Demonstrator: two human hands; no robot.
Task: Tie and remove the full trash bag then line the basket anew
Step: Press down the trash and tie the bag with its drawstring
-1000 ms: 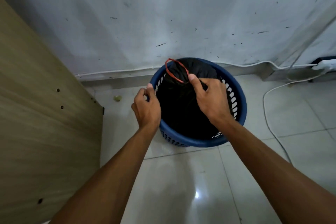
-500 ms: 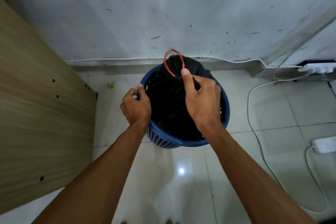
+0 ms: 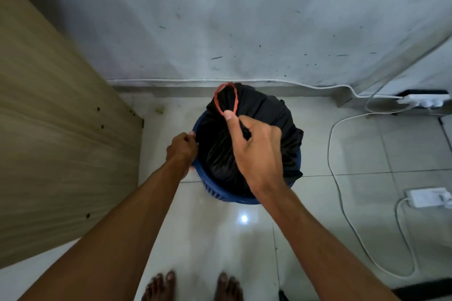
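Bag gathered at the neck and part-way out of the basket: removal step in hand.

The right hand (image 3: 256,151) is closed around the bunched neck of the black trash bag (image 3: 266,115), thumb pressed at the base of the red drawstring loop (image 3: 226,99), which stands up above the grip. The left hand (image 3: 182,148) is curled over the near-left rim of the blue basket (image 3: 220,197), apparently bracing it on the tiled floor (image 3: 220,239). The bag bulges above the rim but its lower part sits inside the basket. Whether a knot is tied cannot be told. Judgement: the next move calls for a straight upward pull while the basket is held down; no fresh liner is in view.
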